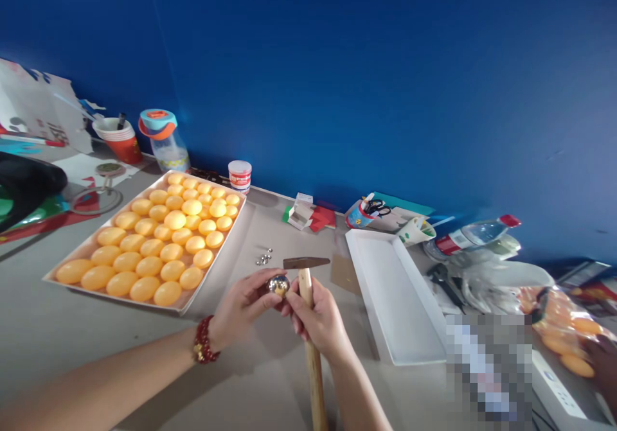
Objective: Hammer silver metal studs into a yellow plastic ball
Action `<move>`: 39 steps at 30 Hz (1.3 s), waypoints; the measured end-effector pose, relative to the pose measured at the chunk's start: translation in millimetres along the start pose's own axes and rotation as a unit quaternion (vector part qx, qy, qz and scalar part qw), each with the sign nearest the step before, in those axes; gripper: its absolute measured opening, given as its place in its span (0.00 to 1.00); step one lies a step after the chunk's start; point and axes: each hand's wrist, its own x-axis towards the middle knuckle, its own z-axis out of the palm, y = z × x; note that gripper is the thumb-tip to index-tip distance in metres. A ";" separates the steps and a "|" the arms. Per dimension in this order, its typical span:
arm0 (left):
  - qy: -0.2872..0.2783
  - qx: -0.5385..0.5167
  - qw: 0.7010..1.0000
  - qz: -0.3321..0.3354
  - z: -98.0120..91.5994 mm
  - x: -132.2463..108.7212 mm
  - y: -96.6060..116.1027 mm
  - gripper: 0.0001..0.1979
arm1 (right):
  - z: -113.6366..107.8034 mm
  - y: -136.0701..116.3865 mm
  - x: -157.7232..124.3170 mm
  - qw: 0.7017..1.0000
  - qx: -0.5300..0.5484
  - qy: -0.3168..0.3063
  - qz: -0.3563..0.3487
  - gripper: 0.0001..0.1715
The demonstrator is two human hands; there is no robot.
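In the middle of the table, my left hand (pixel 243 306) is closed around a shiny metal ball (pixel 278 284), with thumb and fingers on its sides. A bead bracelet is on that wrist. My right hand (pixel 321 318) is wrapped round the wooden handle of a hammer (pixel 315 379) just below its dark head, which is uppermost. The right fingertips meet the ball's right side. Just beyond my left hand lie several small shiny metal pieces (pixel 264 258). On the left, a shallow box (pixel 185 307) holds many orange balls in rows.
A long white tray (pixel 385 283) lies right of the hammer. Along the blue wall stand a lidded jar (pixel 240 177), a plastic jug (pixel 166 142), paper cups (pixel 119 140) and a cup with scissors (pixel 361 212). A bottle (pixel 470 237) leans at right; another person's hand (pixel 603 367) is at the right edge.
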 end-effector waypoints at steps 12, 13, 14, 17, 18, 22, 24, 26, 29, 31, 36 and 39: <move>0.012 0.028 0.999 0.013 2.0 -3.3 1.2 0.18 | 1.3 1.6 1.6 1.000 0.016 -0.017 0.012 0.13; 0.001 -0.007 1.000 0.001 3.2 -2.9 1.5 0.19 | 0.2 0.6 1.1 0.999 0.015 -0.026 0.012 0.13; -0.010 -0.039 0.999 -0.009 4.0 -2.4 1.5 0.19 | -1.0 -0.5 0.7 0.999 0.015 -0.033 0.011 0.13; -0.029 -0.089 0.995 -0.020 4.7 -1.5 0.1 0.19 | -3.8 -2.5 -0.1 0.999 0.023 -0.044 0.002 0.12; -0.030 -0.088 0.996 -0.018 4.4 -1.5 -0.5 0.19 | -4.3 -2.4 -0.2 0.999 0.026 -0.045 0.000 0.12; -0.020 -0.033 0.999 -0.001 1.7 -2.3 -1.0 0.18 | -4.2 0.2 0.5 0.998 0.042 -0.051 -0.002 0.13; -0.008 0.019 1.000 0.019 0.0 -2.8 0.3 0.18 | -3.3 1.5 0.7 0.997 0.048 -0.053 -0.004 0.13; 0.002 0.071 0.997 0.040 -1.6 -3.3 1.8 0.17 | -2.0 2.2 0.8 0.998 0.048 -0.051 -0.005 0.13; 0.005 0.111 0.992 0.060 -2.9 -4.2 2.4 0.18 | 0.0 2.2 1.0 0.998 0.042 -0.042 -0.004 0.13; 0.004 0.114 0.992 0.058 -3.1 -4.9 0.8 0.18 | 0.6 1.8 1.3 0.999 0.038 -0.039 0.001 0.13; -0.009 0.040 0.999 0.016 -1.4 -4.2 -3.0 0.19 | -2.3 0.4 1.9 0.998 0.041 -0.053 0.012 0.12; -0.021 -0.007 1.000 0.001 1.1 -2.6 -0.3 0.19 | -4.1 -0.3 1.2 0.998 0.041 -0.046 0.015 0.12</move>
